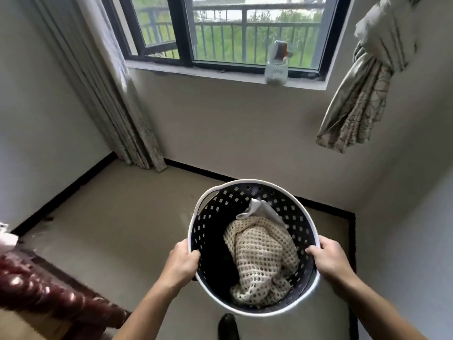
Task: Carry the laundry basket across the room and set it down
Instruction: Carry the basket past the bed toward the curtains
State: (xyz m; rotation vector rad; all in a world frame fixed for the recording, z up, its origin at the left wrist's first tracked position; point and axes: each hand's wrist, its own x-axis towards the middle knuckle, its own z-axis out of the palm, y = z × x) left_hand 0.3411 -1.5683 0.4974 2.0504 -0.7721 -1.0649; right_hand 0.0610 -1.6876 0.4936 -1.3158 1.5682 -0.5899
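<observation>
Left hand (182, 262) and right hand (329, 260) clasp the round, white-rimmed, perforated dark plastic laundry basket (215, 192); uneven grip could tilt it, spilling the cream knit (259, 261).

The laundry basket (253, 246) is round, dark inside with small square perforations and a white rim with a handle cutout at its far left. It is held above the floor, mouth tilted toward the camera, with a cream open-knit garment (262, 261) bunched inside.
</observation>
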